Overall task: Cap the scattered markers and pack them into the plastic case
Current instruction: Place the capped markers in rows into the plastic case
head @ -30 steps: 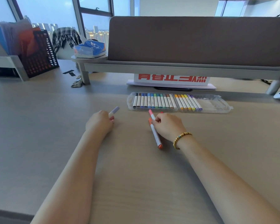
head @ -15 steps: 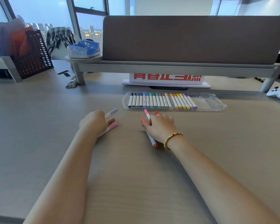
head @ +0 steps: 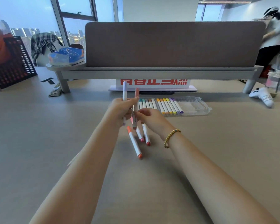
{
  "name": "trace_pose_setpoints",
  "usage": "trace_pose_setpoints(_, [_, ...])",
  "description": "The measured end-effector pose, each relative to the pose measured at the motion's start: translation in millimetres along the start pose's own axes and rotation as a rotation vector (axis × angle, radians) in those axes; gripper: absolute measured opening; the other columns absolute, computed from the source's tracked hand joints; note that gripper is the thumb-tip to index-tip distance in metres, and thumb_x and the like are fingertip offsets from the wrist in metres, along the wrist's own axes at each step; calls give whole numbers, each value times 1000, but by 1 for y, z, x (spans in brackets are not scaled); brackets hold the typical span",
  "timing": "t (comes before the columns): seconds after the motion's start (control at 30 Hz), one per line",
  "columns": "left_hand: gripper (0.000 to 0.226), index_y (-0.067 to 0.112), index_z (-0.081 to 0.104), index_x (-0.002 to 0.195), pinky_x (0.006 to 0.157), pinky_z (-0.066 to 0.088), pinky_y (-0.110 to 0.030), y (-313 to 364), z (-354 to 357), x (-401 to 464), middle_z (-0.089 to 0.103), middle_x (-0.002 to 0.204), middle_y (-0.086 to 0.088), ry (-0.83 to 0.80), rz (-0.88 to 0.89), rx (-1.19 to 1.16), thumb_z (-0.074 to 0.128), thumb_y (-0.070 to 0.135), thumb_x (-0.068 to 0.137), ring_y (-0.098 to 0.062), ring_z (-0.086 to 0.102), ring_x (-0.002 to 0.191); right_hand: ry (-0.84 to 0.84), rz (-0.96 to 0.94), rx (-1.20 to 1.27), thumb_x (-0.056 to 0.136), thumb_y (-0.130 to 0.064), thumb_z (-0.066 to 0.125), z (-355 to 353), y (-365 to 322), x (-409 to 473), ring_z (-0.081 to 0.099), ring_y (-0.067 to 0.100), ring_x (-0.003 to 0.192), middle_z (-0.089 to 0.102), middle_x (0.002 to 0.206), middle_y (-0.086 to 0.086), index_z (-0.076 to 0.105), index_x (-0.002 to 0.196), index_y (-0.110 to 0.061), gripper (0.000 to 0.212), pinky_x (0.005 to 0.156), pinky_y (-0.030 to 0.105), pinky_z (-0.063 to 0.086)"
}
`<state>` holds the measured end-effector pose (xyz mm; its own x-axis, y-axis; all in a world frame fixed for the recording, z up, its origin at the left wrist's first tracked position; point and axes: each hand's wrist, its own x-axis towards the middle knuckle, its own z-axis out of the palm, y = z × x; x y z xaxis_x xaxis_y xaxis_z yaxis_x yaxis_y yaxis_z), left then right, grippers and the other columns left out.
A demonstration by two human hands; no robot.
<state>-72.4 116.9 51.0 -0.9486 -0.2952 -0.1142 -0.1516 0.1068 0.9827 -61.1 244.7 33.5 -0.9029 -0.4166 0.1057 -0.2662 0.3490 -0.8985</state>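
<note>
Left hand (head: 121, 107) grips two markers (head: 124, 92); right hand (head: 149, 117) pinches one; align them, keep caps snug, slot into the case (head: 192, 106)

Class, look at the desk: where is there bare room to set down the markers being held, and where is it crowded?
Bare desk lies wide open left of the left hand, and right of the right hand in front of the plastic case, whose right end holds no markers. It is crowded under both hands, where three loose markers lie.
</note>
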Motion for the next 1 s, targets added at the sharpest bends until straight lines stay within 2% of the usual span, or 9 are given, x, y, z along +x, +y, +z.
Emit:
trace_pose_setpoints(0.07, [30, 12, 54, 74, 69, 49, -34, 1, 24, 11, 46, 58, -2, -30, -6, -5, 67, 38, 84, -15, 45, 50, 27, 31, -5, 95, -31, 52, -15, 7, 5, 50, 5, 70, 59, 76, -4, 64, 95, -9, 25, 66, 19, 40])
trace_pose_setpoints(0.17, [32, 12, 50, 81, 54, 42, -28, 3, 54, 24, 41, 58, 0, -59, -1, 25, 50, 42, 93, -13, 40, 50, 87, 110, -55, 95, -29, 52, -41, 24, 11, 46, 6, 67, 55, 74, -4, 65, 99, -8, 25, 62, 19, 36])
trace_pose_setpoints(0.3, [26, 10, 45, 82, 46, 32, -24, 7, 90, 36, 38, 59, 0, -120, -63, -96, 30, 22, 99, -12, 35, 49, 227, 186, -84, 96, -26, 50, -79, 48, 15, 47, 9, 68, 55, 75, -2, 64, 96, -8, 22, 59, 17, 35])
trace_pose_setpoints(0.47, [30, 10, 55, 81, 67, 54, -29, 10, 127, 49, 58, 71, 0, -110, 9, 37, 43, 31, 99, -12, 55, 61, 339, 206, -97, 99, -21, 46, -117, 67, 19, 48, 4, 62, 55, 67, -6, 60, 90, -12, 19, 52, 12, 35])
trace_pose_setpoints(0.53, [30, 9, 57, 81, 73, 55, -31, 13, 138, 58, 69, 79, -3, -148, -15, 59, 45, 30, 98, -15, 62, 67, 374, 212, -102, 99, -20, 46, -130, 73, 25, 47, 1, 59, 54, 67, -7, 59, 92, -12, 17, 46, 7, 34])
trace_pose_setpoints(0.67, [28, 4, 65, 92, 59, 52, -18, 19, 158, 79, 70, 75, 1, -190, 18, 193, 46, 25, 98, -9, 61, 62, 425, 234, -119, 98, -22, 47, -148, 86, 39, 48, 2, 59, 56, 73, -4, 63, 105, -6, 24, 46, 9, 32])
trace_pose_setpoints(0.8, [27, 4, 64, 88, 78, 57, -30, 20, 178, 106, 71, 83, -6, -157, 36, 312, 55, 29, 93, -17, 69, 76, 443, 241, -135, 98, -22, 48, -157, 94, 56, 50, 4, 58, 58, 75, 1, 64, 104, -3, 25, 47, 13, 33])
trace_pose_setpoints(0.9, [31, 10, 52, 71, 59, 49, -21, 21, 192, 122, 57, 66, -3, -114, 56, 428, 56, 32, 93, -12, 55, 59, 453, 250, -167, 97, -21, 49, -164, 102, 67, 54, 6, 58, 62, 84, 6, 63, 102, -3, 24, 48, 14, 37])
trace_pose_setpoints(1.0, [30, 7, 56, 79, 52, 39, -21, 19, 203, 135, 46, 62, -2, -93, 80, 485, 57, 35, 91, -12, 44, 54, 442, 259, -167, 97, -21, 49, -169, 113, 75, 59, 13, 61, 63, 86, 8, 63, 100, -2, 23, 51, 17, 43])
